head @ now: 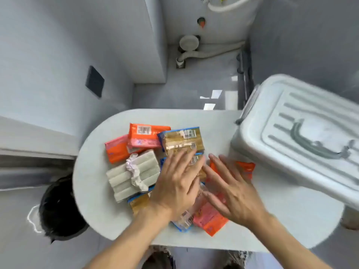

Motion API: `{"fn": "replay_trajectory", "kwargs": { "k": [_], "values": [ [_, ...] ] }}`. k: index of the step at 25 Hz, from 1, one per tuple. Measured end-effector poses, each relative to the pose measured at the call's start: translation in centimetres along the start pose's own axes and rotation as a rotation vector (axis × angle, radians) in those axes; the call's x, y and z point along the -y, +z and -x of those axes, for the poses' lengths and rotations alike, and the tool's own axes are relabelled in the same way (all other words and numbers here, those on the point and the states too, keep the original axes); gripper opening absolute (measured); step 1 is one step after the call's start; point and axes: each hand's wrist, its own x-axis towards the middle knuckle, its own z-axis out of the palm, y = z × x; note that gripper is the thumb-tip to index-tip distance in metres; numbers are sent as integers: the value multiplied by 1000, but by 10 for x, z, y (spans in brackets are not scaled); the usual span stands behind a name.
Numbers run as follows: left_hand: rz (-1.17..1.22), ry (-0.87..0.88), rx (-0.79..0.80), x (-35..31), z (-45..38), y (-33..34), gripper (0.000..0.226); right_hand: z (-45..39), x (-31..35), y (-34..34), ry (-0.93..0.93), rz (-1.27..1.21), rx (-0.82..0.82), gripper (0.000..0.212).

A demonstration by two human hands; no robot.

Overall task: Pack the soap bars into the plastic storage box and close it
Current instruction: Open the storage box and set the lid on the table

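We were at the very start of the job: none of the soap bars had gone into the plastic storage box [303, 136], which stood at the right edge of the worktop [93, 187] with its lid [314, 133] on and the grey handle lying flat on top. The box looked blurred, so whether its side latches were fastened we could not tell.

The soap lay in a loose pile near the rounded left end of the worktop. Two orange-wrapped bars [136, 142] sat toward the far side, a tan bar in a blue-edged wrapper [182, 140] just beside them, and a block of pale unwrapped bars with a crumpled paper band [132, 175] on the left of the pile. More orange and tan packets showed under and between our arms toward the near edge.

Both our hands were spread flat over the middle of the pile, fingers wide and holding nothing. The left hand [176, 183] rested on a tan packet; the right hand [233, 191] hovered over or lightly touched an orange packet [244, 167].

We judged this as gathering or sorting the bars. The next move called for the lid to come off first, since nothing could be packed while it covered the box.
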Motion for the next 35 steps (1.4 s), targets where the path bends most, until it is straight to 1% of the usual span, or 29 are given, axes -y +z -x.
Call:
{"fn": "replay_trajectory", "kwargs": {
  "k": [1, 2, 3, 4, 6, 8, 10, 12, 14, 15, 16, 17, 18, 20, 22, 23, 25, 26, 27, 28, 29, 30, 31, 32, 33, 34, 35],
  "values": [
    [-49, 91, -17, 8, -8, 12, 54, -4, -10, 7, -94, 41, 6, 68],
    [-88, 134, -5, 17, -18, 32, 58, -9, -26, 23, -146, 84, 10, 69],
    [-148, 167, 29, 25, -26, 40, 61, -13, -35, 30, -175, 117, 3, 70],
    [-200, 206, 29, 32, -34, 43, 64, -17, -42, 33, -207, 150, -24, 69],
    [-230, 236, 22, 32, -33, 61, 69, -15, -41, 46, -218, 117, -71, 65],
    [-252, 262, -26, 35, -30, 71, 72, -15, -44, 53, -255, 130, -161, 60],
    [-265, 272, -98, 41, -31, 76, 74, -21, -46, 53, -237, 132, -221, 59],
    [-328, 193, -153, 42, -35, 80, 74, -21, -50, 58, -233, 120, -276, 59],
    [-440, 90, -132, 36, -42, 75, 74, -13, -48, 60, -251, 124, -288, 59],
    [-479, 68, -126, 30, -44, 69, 75, -7, -45, 55, -249, 140, -310, 58],
    [-497, 49, -77, 28, -57, 69, 75, -10, -50, 54, -232, 117, -301, 58],
    [-483, 15, 1, 29, -68, 72, 74, -17, -55, 56, -203, 101, -256, 58],
    [-449, -5, 59, 29, -73, 76, 74, -18, -57, 58, -183, 125, -222, 59],
    [-377, 25, 80, 26, -64, 65, 76, -12, -44, 49, -133, 136, -249, 61],
    [-334, 67, 151, 18, -45, 56, 74, -2, -29, 40, -108, 127, -159, 63],
    [-323, 84, 160, 18, -36, 51, 73, 4, -21, 34, -109, 115, -126, 62],
    [-241, 74, 189, 16, -26, 42, 72, 19, -4, 14, -130, 25, -160, 51],
    [-127, 37, 198, 14, -22, 40, 74, 26, 0, 8, -146, -35, -235, 42],
    [54, 11, 152, 8, -18, 38, 77, 35, 1, -3, -165, -43, -375, 34],
    [258, -13, 65, -1, -17, 34, 76, 41, 1, -18, -185, -5, -560, 28],
    [426, -31, -38, -13, -19, 29, 72, 46, -2, -33, -197, 81, -723, 24],
    [524, -41, -137, -31, -25, 23, 67, 51, -10, -49, -179, 193, -828, 26],
    [573, -63, -216, -43, -36, 17, 60, 53, -20, -62, -112, 297, -840, 33],
    [585, -102, -263, -52, -45, 13, 55, 53, -27, -69, 7, 377, -768, 45],
    [584, -152, -288, -62, -55, 10, 49, 55, -35, -72, 141, 436, -668, 57],
    [588, -209, -289, -70, -65, 8, 41, 57, -42, -71, 244, 487, -593, 65],
    [603, -258, -275, -77, -74, 6, 30, 58, -49, -67, 289, 515, -574, 66]
  ]
}}
